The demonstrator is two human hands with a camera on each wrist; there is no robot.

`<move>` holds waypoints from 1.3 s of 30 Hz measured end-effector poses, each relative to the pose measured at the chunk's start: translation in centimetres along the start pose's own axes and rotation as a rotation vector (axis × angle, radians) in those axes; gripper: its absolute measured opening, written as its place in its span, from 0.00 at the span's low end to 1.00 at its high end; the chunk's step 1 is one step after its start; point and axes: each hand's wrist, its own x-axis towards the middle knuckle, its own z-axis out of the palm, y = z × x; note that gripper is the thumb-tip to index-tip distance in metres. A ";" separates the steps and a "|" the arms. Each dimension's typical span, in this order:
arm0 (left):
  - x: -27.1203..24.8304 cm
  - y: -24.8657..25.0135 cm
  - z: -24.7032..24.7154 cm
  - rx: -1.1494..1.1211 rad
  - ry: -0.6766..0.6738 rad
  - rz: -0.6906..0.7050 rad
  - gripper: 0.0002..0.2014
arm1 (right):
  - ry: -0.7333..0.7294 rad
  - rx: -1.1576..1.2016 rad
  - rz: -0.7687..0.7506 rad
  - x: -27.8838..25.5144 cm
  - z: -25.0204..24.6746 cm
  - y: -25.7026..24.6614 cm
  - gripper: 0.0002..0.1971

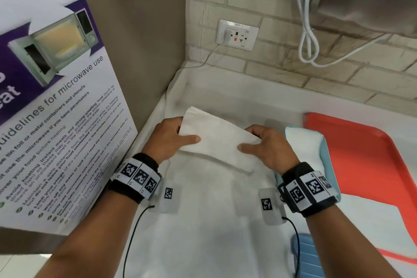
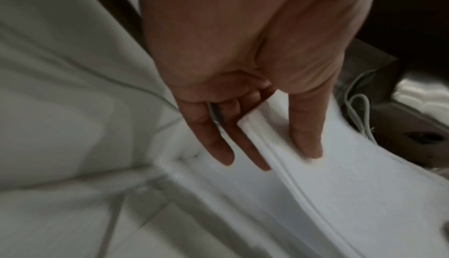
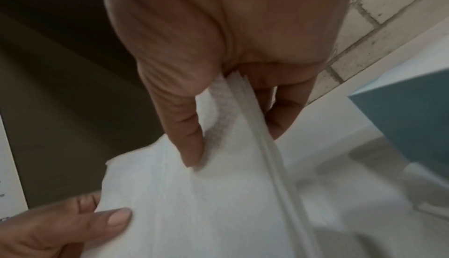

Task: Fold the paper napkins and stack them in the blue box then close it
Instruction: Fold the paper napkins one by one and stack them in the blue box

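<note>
The head view is evenly bright, with soft shadow under the white folded paper napkins (image 1: 216, 140) at centre frame. Straight edges bow toward its borders, plainly so on the white-and-purple printed microwave poster (image 1: 61, 106) at left. Both wrist views are dimmer and motion-blurred, their upper corners dark.

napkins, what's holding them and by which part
Both hands hold the stack of folded paper napkins: the left hand pinches its left end, the right hand its right end, thumbs on top.

White napkins (image 1: 216, 140), blue box (image 1: 328, 153), red tray (image 1: 361, 153), black-and-white wristbands (image 1: 309, 187).
</note>
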 end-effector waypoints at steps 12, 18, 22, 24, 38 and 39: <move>-1.1 -3.3 1.6 0.062 -0.020 -0.039 0.14 | -0.062 -0.543 -0.049 -1.8 2.9 1.9 0.19; -0.8 -3.5 1.9 0.064 0.014 -0.030 0.12 | 0.070 -0.440 -0.063 -2.6 1.9 2.5 0.10; -0.7 -3.6 2.4 0.118 -0.039 -0.077 0.14 | -0.053 -0.566 -0.024 -3.0 2.2 2.4 0.13; -0.7 -2.9 2.5 0.056 -0.035 -0.084 0.15 | -0.052 -0.559 -0.026 -3.2 2.0 2.2 0.13; 4.0 11.4 11.9 -0.252 -0.036 0.132 0.11 | 0.202 0.215 0.131 -8.6 -6.4 3.0 0.17; 4.6 11.9 13.3 -0.232 -0.049 0.134 0.14 | 0.225 0.273 0.169 -8.9 -7.1 3.3 0.17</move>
